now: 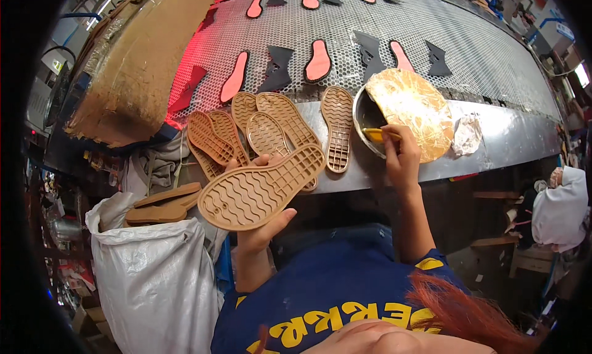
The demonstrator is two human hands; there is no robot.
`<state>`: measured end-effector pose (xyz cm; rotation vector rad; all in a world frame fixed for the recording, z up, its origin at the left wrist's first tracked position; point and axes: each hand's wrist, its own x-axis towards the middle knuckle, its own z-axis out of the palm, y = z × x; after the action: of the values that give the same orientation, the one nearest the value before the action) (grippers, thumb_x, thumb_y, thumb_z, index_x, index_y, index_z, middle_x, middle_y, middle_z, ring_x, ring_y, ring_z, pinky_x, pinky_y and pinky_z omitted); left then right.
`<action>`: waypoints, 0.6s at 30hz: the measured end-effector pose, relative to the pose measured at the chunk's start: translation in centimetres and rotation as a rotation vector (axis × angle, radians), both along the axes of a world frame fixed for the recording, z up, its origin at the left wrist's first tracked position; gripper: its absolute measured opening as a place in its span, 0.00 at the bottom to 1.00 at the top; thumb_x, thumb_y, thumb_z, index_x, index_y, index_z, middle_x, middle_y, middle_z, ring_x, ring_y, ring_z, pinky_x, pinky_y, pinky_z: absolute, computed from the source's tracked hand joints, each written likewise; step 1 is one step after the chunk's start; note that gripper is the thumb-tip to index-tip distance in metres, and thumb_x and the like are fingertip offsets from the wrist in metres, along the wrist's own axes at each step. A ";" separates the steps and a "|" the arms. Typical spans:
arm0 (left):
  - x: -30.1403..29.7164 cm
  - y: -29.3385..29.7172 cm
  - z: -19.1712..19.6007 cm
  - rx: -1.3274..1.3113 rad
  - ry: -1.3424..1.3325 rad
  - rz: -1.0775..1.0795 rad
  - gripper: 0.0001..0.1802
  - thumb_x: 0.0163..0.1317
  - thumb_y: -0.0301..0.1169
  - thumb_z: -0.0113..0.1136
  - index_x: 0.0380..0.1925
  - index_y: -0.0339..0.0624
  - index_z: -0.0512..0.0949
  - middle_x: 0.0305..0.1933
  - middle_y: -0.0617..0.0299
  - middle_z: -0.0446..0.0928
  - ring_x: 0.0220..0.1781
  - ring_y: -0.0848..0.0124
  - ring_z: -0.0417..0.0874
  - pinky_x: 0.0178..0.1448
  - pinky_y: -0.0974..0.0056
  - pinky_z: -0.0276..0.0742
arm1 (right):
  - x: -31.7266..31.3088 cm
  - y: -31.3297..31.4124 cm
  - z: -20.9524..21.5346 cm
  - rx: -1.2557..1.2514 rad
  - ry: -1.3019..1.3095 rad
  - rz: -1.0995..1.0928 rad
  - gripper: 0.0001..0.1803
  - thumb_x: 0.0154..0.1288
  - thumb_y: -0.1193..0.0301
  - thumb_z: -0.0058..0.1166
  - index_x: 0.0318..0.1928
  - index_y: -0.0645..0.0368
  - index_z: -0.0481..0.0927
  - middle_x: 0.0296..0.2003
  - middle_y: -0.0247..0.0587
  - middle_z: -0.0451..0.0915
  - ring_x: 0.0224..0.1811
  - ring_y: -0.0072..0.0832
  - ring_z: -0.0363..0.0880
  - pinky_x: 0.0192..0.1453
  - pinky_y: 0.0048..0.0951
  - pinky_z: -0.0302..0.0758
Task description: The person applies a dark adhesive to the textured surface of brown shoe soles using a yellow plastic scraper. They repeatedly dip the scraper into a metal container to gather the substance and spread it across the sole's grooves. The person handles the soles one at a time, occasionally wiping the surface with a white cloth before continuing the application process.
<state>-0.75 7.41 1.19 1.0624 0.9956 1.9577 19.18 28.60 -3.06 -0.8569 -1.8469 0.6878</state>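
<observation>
My left hand (264,232) grips a tan shoe sole (259,192) with its wavy, gridded tread turned up. The fingers wrap round its far edge and the thumb lies along the near side. On the right, my right hand (402,155) is closed on a yellow-handled tool (374,134) at the mouth of a round pot (357,121); the tool's working end cannot be made out. A round, tan, tape-covered lid (425,110) covers much of the pot. Several more tan soles (280,116) lie overlapping just beyond my left hand, and a single sole (337,126) sits left of the pot.
Beyond the metal table edge (493,129), a perforated conveyor belt (382,24) carries rows of pink-faced soles (318,61) and black cut pieces (277,69). A large cardboard box (139,64) stands at left, above a white sack (151,274) with soles on top. Crumpled wrap (467,134) lies right of the lid.
</observation>
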 end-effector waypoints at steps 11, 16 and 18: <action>1.3 1.4 -1.8 0.145 0.209 0.088 0.57 0.48 0.20 0.66 0.71 0.54 0.38 0.69 0.50 0.52 0.75 0.53 0.53 0.75 0.47 0.52 | -0.9 -2.6 2.4 -0.391 0.950 0.191 0.06 0.71 0.72 0.48 0.43 0.61 0.74 0.46 0.47 0.74 0.43 0.26 0.74 0.43 0.22 0.74; 1.1 1.3 -0.4 0.033 0.501 0.061 0.59 0.47 0.22 0.68 0.71 0.54 0.36 0.68 0.50 0.52 0.75 0.54 0.53 0.76 0.50 0.50 | -1.6 -6.2 3.7 0.050 0.439 0.255 0.10 0.62 0.68 0.61 0.37 0.62 0.79 0.43 0.48 0.75 0.44 0.31 0.74 0.50 0.27 0.70; 1.5 1.4 0.3 0.091 0.396 0.060 0.59 0.47 0.22 0.68 0.71 0.54 0.36 0.68 0.49 0.53 0.75 0.54 0.53 0.76 0.51 0.50 | -2.0 -6.7 3.9 0.028 0.400 0.264 0.10 0.59 0.69 0.64 0.37 0.61 0.80 0.42 0.48 0.75 0.44 0.32 0.75 0.49 0.28 0.71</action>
<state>0.72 8.82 1.45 1.5284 1.1640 1.8938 17.17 21.86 0.84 -0.4196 -1.6115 0.9225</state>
